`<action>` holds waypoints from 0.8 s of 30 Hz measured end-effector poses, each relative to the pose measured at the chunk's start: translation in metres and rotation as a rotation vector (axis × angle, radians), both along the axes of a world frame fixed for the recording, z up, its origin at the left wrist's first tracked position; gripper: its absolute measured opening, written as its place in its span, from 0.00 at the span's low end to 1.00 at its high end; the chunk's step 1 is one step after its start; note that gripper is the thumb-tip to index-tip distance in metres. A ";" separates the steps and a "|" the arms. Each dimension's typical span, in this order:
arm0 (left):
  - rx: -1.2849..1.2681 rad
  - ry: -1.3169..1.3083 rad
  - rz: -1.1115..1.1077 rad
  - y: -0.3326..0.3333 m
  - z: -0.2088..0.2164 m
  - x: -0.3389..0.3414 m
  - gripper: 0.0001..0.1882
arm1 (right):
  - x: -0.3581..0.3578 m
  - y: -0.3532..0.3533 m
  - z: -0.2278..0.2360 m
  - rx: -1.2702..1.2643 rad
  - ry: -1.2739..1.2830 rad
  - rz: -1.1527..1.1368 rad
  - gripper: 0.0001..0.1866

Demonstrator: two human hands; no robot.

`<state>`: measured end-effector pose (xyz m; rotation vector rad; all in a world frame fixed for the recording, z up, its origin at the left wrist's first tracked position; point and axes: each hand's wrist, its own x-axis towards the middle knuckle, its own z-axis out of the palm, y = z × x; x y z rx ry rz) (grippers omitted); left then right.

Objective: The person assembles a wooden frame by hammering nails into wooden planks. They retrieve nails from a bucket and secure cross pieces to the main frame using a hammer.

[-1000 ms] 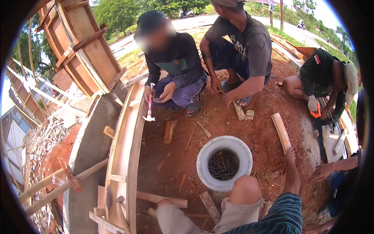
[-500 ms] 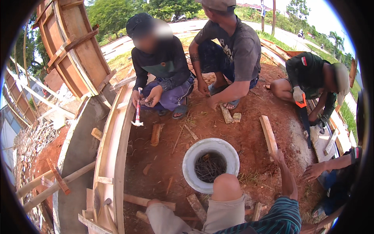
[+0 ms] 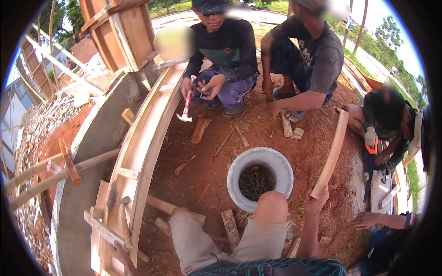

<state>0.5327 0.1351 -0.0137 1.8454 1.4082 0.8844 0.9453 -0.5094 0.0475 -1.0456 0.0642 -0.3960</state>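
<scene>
My right hand (image 3: pixel 316 202) is closed round the near end of a long wooden board (image 3: pixel 332 154), which stands up and away from me over the red soil. At the lower left my left hand (image 3: pixel 121 255) shows only in part, its fingers stretched out against the curved wooden formwork (image 3: pixel 149 152). Just beside those fingers is the handle end of a hammer (image 3: pixel 125 220), which rests on the formwork. In front of my knees sits a round concrete ring (image 3: pixel 236 177) with many nails inside.
Across from me one person squats with a claw hammer (image 3: pixel 184 117), another beside them. At the right a person holds a handsaw (image 3: pixel 369 172), and another person's hand (image 3: pixel 367 221) reaches in. Wood offcuts (image 3: pixel 200 130) lie on the soil. A grey concrete wall (image 3: pixel 87 175) stands left.
My right hand has lifted the board and drawn it nearer. My left hand has come into view beside the formwork. The view has shifted, so the scene sits further right.
</scene>
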 end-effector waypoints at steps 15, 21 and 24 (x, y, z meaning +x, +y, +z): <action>0.016 -0.071 0.138 -0.033 0.017 0.005 0.29 | 0.148 0.375 0.159 -1.010 -1.005 0.205 0.31; 0.005 -0.068 0.112 -0.030 0.018 0.018 0.27 | 0.217 0.554 0.100 -1.322 -1.404 0.059 0.19; -0.020 -0.077 0.110 -0.037 0.034 0.025 0.27 | 0.235 0.598 0.040 -1.679 -1.331 0.009 0.16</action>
